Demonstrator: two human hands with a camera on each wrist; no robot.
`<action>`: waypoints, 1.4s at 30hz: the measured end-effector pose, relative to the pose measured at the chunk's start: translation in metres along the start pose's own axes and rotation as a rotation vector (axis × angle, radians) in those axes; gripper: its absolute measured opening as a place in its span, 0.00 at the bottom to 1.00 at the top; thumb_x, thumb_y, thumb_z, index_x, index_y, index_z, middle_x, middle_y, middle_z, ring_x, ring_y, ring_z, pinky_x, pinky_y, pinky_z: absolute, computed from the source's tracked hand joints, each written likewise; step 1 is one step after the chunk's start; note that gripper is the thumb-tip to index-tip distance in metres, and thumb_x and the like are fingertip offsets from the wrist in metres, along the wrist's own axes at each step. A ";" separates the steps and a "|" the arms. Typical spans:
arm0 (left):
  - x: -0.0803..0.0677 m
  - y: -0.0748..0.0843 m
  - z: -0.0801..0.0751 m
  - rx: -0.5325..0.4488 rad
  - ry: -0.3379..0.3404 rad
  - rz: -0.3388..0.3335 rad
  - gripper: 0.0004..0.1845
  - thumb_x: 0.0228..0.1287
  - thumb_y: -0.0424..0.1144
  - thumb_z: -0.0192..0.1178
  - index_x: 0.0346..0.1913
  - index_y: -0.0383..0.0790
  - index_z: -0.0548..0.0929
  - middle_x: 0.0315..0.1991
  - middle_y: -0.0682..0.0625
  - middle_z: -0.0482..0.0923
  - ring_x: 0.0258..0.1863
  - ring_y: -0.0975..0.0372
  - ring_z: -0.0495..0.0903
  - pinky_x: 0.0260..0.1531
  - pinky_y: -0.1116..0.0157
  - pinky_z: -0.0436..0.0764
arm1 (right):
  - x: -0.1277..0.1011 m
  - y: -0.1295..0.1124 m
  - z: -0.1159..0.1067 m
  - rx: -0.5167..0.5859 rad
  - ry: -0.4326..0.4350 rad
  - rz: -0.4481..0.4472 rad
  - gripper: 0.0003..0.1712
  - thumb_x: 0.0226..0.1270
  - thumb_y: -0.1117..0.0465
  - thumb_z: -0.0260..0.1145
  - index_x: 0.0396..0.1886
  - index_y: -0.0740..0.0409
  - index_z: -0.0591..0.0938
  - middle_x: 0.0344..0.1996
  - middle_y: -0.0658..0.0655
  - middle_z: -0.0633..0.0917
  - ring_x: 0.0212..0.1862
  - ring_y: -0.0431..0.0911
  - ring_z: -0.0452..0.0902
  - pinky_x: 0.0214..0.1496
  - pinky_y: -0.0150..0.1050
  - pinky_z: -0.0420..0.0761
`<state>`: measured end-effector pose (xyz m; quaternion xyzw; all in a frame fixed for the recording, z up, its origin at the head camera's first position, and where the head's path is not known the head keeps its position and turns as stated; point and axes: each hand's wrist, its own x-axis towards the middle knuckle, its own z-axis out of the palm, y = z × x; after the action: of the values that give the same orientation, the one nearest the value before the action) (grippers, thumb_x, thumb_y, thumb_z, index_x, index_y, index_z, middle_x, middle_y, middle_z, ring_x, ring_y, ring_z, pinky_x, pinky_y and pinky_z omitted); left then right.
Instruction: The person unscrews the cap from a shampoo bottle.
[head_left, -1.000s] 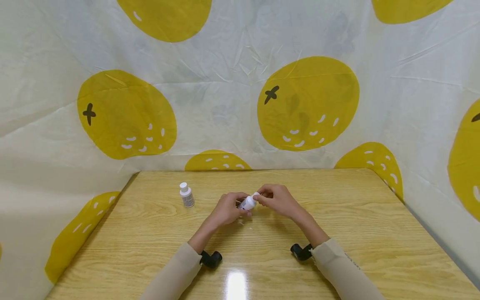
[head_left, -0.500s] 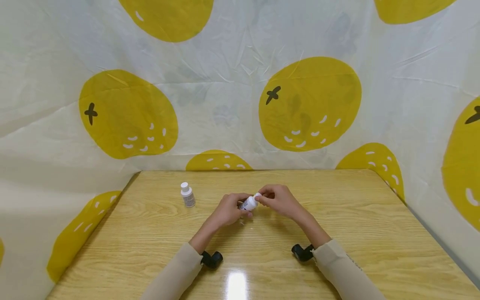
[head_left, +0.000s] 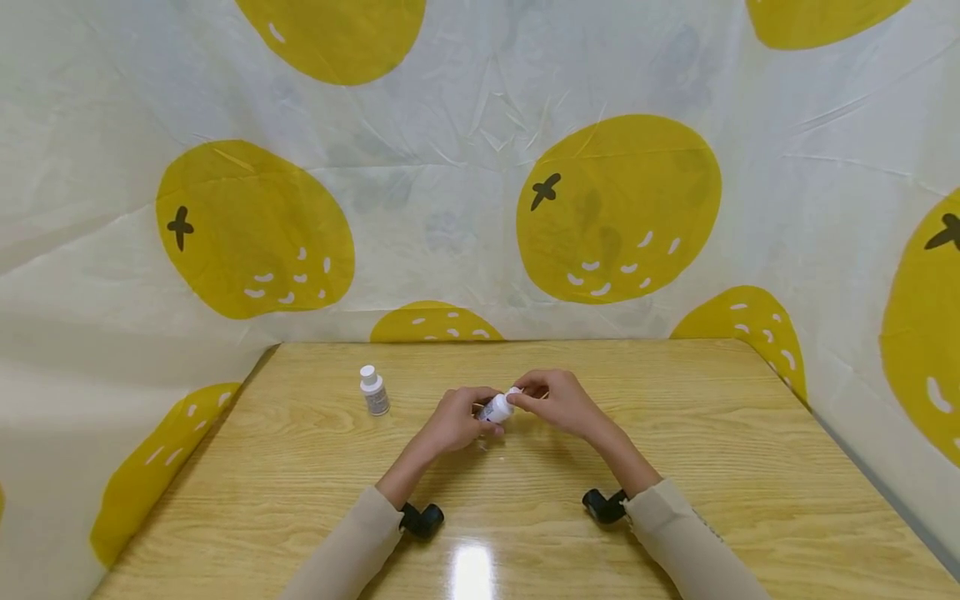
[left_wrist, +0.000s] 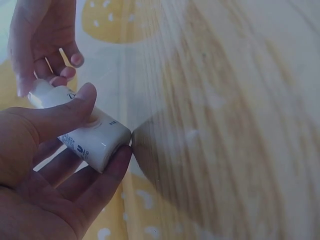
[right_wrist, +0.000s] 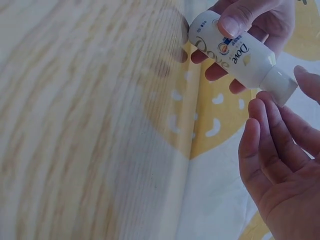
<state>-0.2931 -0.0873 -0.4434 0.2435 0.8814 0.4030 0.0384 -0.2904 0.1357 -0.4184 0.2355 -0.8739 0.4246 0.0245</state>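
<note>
A small white Dove bottle [head_left: 497, 408] [right_wrist: 232, 52] [left_wrist: 92, 137] is held tilted just above the wooden table [head_left: 712, 467], cap end pointing right. My left hand [head_left: 453, 421] [left_wrist: 45, 170] grips its body, thumb on top and fingers underneath. My right hand [head_left: 558, 400] [right_wrist: 280, 160] has thumb and fingertips closed round the white cap [right_wrist: 280, 86]. In the left wrist view the right hand's fingers [left_wrist: 42, 45] curl over the cap end, which they hide.
A second small white-capped bottle [head_left: 372, 390] stands upright on the table to the left of my hands. A white cloth with yellow fruit prints [head_left: 615, 208] hangs behind and on both sides of the table. Black wrist mounts [head_left: 422, 519] [head_left: 602, 505] sit near the front.
</note>
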 end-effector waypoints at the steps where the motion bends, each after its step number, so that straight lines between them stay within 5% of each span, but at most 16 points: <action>1: 0.000 0.000 0.000 0.001 -0.001 0.001 0.21 0.60 0.36 0.75 0.58 0.46 0.87 0.52 0.48 0.88 0.52 0.52 0.88 0.52 0.53 0.85 | 0.000 0.000 0.000 0.002 0.001 0.006 0.14 0.70 0.53 0.72 0.47 0.58 0.89 0.34 0.53 0.90 0.35 0.41 0.82 0.39 0.35 0.82; 14: -0.001 0.000 -0.001 0.006 0.002 -0.003 0.22 0.59 0.37 0.76 0.58 0.46 0.87 0.53 0.48 0.88 0.52 0.52 0.87 0.52 0.53 0.85 | -0.001 -0.003 -0.002 0.016 -0.052 -0.051 0.12 0.73 0.55 0.69 0.46 0.59 0.88 0.35 0.64 0.90 0.37 0.59 0.86 0.38 0.35 0.81; 23: -0.001 0.000 -0.003 0.008 -0.019 -0.002 0.23 0.60 0.36 0.76 0.59 0.46 0.86 0.54 0.48 0.87 0.52 0.51 0.87 0.53 0.52 0.84 | 0.000 -0.002 -0.001 0.009 -0.044 -0.037 0.14 0.73 0.55 0.69 0.49 0.60 0.88 0.35 0.63 0.90 0.34 0.43 0.83 0.38 0.36 0.82; 30: 0.000 -0.001 -0.003 0.003 -0.010 -0.010 0.24 0.59 0.36 0.76 0.59 0.45 0.86 0.53 0.48 0.88 0.52 0.53 0.87 0.52 0.53 0.84 | 0.001 0.004 0.001 0.075 -0.011 0.037 0.16 0.73 0.51 0.70 0.48 0.58 0.88 0.35 0.61 0.91 0.36 0.50 0.86 0.36 0.37 0.81; 36: 0.000 -0.001 -0.003 0.016 -0.002 -0.002 0.22 0.59 0.36 0.76 0.58 0.46 0.87 0.52 0.49 0.88 0.51 0.54 0.87 0.52 0.53 0.84 | 0.001 0.003 0.000 0.066 -0.029 -0.007 0.14 0.74 0.53 0.68 0.46 0.59 0.89 0.34 0.61 0.90 0.36 0.59 0.85 0.35 0.36 0.81; 42: 0.000 -0.001 -0.003 0.019 -0.003 0.004 0.22 0.59 0.37 0.76 0.57 0.46 0.87 0.51 0.50 0.88 0.50 0.56 0.87 0.51 0.54 0.83 | 0.000 0.002 0.000 0.039 -0.028 -0.039 0.11 0.73 0.56 0.69 0.45 0.59 0.89 0.33 0.55 0.90 0.36 0.57 0.85 0.38 0.35 0.81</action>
<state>-0.2940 -0.0903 -0.4420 0.2461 0.8847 0.3943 0.0365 -0.2913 0.1364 -0.4197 0.2586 -0.8609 0.4378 0.0161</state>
